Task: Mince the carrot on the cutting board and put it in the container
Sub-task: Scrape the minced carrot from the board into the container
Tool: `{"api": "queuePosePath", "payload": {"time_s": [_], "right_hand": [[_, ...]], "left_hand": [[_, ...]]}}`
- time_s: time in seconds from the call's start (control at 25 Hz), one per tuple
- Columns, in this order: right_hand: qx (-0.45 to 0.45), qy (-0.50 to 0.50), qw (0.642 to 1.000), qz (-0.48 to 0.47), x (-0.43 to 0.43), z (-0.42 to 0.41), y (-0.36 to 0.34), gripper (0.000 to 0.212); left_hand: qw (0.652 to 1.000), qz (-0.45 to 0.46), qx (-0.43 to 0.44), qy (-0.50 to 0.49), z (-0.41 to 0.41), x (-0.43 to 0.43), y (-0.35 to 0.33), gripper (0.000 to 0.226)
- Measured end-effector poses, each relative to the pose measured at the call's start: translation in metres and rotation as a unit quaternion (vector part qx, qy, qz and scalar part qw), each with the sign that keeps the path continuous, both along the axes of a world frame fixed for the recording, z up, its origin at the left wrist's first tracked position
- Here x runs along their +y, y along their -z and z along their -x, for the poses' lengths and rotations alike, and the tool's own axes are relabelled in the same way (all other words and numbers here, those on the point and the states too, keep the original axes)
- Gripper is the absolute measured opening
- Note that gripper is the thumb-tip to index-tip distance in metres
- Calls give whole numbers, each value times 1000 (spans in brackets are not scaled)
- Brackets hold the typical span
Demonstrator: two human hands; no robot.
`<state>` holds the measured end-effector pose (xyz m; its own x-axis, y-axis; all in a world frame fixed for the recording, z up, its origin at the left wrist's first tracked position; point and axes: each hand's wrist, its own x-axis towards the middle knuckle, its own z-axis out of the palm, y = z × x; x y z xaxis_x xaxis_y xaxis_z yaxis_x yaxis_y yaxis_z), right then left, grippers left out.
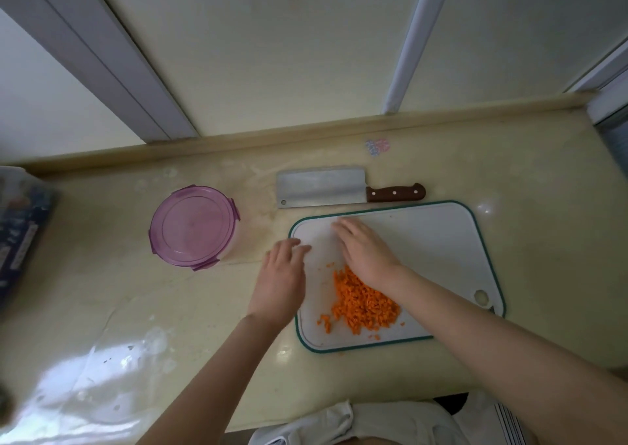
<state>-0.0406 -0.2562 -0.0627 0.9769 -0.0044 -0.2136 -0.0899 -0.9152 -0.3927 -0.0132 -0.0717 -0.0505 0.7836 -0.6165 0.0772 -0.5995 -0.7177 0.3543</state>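
Over the left edge of the cutting board [441, 240] my left grip [280, 281] lies spread, my right grip [365, 254] spread flat beside the minced carrot [365, 303].

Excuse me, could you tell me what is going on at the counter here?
The carrot is already minced and lies in an orange heap on the cutting board. The person's right hand lies flat on the board just behind the heap, and the left hand is open at the board's left edge; neither holds anything. The knife lies on the counter behind the board. The purple-lidded container stands to the left, closed.
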Motion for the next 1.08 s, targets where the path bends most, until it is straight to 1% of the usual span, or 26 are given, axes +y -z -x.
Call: {"api": "queuePosePath", "payload": {"time_s": [0.08,0.2,0.28,0.36,0.52,0.64,0.8,0.96,1.04,1.08], "right_hand": [[10,-25,1000,6,17,2,-3,40],[29,-23,999,15,40,0,-3,38],[41,-2,999,20,53,1,-2,40],[58,12,998,29,61,2,-2,43],[71,13,997,33,71,12,-4,47],[75,4,997,27,70,17,-4,48],[83,5,996,9,63,16,-4,48],[92,15,996,-3,61,16,-6,45],[66,64,994,-53,67,12,-13,38],[45,103,989,-99,74,9,-18,35]], "left_hand": [[996,-4,-58,-63,-14,19,-8,36],[982,-69,-75,-160,-34,52,-12,40],[970,-123,-81,-195,-40,69,-10,43],[962,-152,-101,-203,-44,78,-8,44],[966,-155,-104,-180,-49,82,-11,47],[973,-133,-94,-161,-45,78,-14,50],[985,-102,-73,-117,-14,61,-15,49],[988,-118,-67,-70,24,48,-17,48],[988,-133,-64,-54,36,46,-18,48],[988,-133,-56,-48,40,46,-19,48]]}}
